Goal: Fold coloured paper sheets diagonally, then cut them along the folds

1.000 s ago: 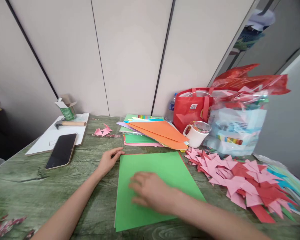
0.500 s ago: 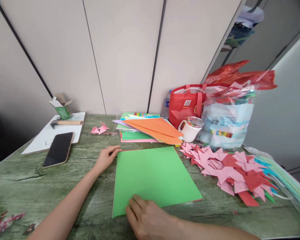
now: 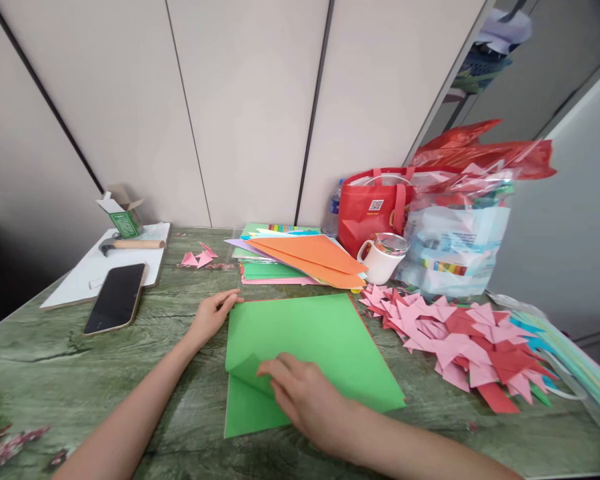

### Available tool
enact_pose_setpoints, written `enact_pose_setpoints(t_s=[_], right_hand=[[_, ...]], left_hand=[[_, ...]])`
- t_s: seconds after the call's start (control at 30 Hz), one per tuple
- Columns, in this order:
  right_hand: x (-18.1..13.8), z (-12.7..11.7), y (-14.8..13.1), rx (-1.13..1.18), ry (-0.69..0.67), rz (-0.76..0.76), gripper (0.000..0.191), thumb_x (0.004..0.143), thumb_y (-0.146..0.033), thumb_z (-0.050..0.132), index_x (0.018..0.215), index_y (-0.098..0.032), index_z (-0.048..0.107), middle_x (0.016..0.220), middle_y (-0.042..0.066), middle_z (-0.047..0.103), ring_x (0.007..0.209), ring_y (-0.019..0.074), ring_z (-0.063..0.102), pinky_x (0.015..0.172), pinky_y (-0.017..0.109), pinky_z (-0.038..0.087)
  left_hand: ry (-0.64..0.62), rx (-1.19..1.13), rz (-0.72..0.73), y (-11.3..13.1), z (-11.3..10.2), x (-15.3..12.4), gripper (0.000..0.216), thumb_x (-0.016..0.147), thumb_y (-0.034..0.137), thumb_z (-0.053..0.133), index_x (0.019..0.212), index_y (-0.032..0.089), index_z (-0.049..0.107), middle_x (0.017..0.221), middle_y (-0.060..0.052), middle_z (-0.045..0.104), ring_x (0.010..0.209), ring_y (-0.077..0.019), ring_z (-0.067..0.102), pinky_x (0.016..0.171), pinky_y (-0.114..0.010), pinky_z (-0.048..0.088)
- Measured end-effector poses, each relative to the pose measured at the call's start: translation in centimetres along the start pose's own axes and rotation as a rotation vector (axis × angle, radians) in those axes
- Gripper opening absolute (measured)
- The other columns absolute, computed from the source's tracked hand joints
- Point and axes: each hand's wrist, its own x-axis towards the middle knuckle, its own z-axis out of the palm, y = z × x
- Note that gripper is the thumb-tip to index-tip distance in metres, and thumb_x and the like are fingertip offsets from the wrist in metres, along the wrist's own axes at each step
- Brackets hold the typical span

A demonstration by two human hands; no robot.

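A green paper sheet (image 3: 325, 340) lies on the green marbled table (image 3: 55, 373) in front of me. My left hand (image 3: 211, 315) rests at the sheet's far left corner, fingers curled onto its edge. My right hand (image 3: 305, 393) pinches the near left corner of the top sheet and has it lifted and curled back. Another green sheet (image 3: 253, 413) shows underneath.
A stack of coloured papers (image 3: 300, 263) lies behind the sheet. A white mug (image 3: 383, 263), a red bag (image 3: 377, 207) and a plastic bag (image 3: 460, 240) stand to the right. Folded pink and red paper pieces (image 3: 460, 337) are heaped at right. A phone (image 3: 115, 298) and a hammer (image 3: 130, 245) lie on a white board at left.
My right hand slid down to the sheet's near left corner, then took hold of it and lifted it back over the sheet. My left hand stayed at the far corner.
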Motion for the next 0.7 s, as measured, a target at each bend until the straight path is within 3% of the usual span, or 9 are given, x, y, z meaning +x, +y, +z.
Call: enact_pose_setpoints(t_s=[0.13, 0.3, 0.5, 0.7], right_hand=[[1.2, -0.6, 3.2, 0.155, 0.179, 0.088, 0.027, 0.081, -0.002, 0.049, 0.099, -0.018, 0.063, 0.089, 0.005, 0.065, 0.078, 0.0151, 0.06, 0.069, 0.026, 0.045], [2.1, -1.6, 7.2, 0.187, 0.212, 0.272, 0.015, 0.08, -0.012, 0.055, 0.088, -0.017, 0.067, 0.081, 0.003, 0.069, 0.071, 0.0146, 0.062, 0.062, 0.023, 0.045], [1.8, -2.0, 10.6, 0.13, 0.24, 0.367, 0.016, 0.081, -0.019, 0.053, 0.084, -0.017, 0.068, 0.077, 0.004, 0.07, 0.066, 0.0161, 0.061, 0.06, 0.025, 0.043], [1.0, -2.0, 12.4, 0.081, 0.244, 0.405, 0.026, 0.081, -0.02, 0.05, 0.099, -0.015, 0.068, 0.076, 0.005, 0.067, 0.06, 0.0159, 0.056, 0.059, 0.027, 0.042]], left_hand=[[0.063, 0.038, 0.049, 0.4, 0.1, -0.3, 0.049, 0.093, 0.048, 0.031, 0.108, 0.015, 0.065, 0.099, -0.007, 0.073, 0.095, -0.0222, 0.066, 0.084, -0.034, 0.051], [0.14, 0.15, 0.259, 1.2, 0.4, -1.1, 0.038, 0.094, 0.038, 0.036, 0.118, 0.018, 0.058, 0.11, -0.009, 0.067, 0.104, -0.022, 0.059, 0.093, -0.04, 0.043], [-0.038, 0.286, 0.601, 2.7, 0.3, -1.7, 0.034, 0.092, 0.024, 0.044, 0.124, 0.019, 0.053, 0.118, -0.011, 0.064, 0.109, -0.0218, 0.056, 0.095, -0.042, 0.041], [-0.153, 0.449, 0.769, 3.1, 0.7, -2.0, 0.03, 0.09, 0.019, 0.048, 0.118, 0.021, 0.059, 0.123, -0.01, 0.062, 0.119, -0.0241, 0.051, 0.103, -0.047, 0.036]])
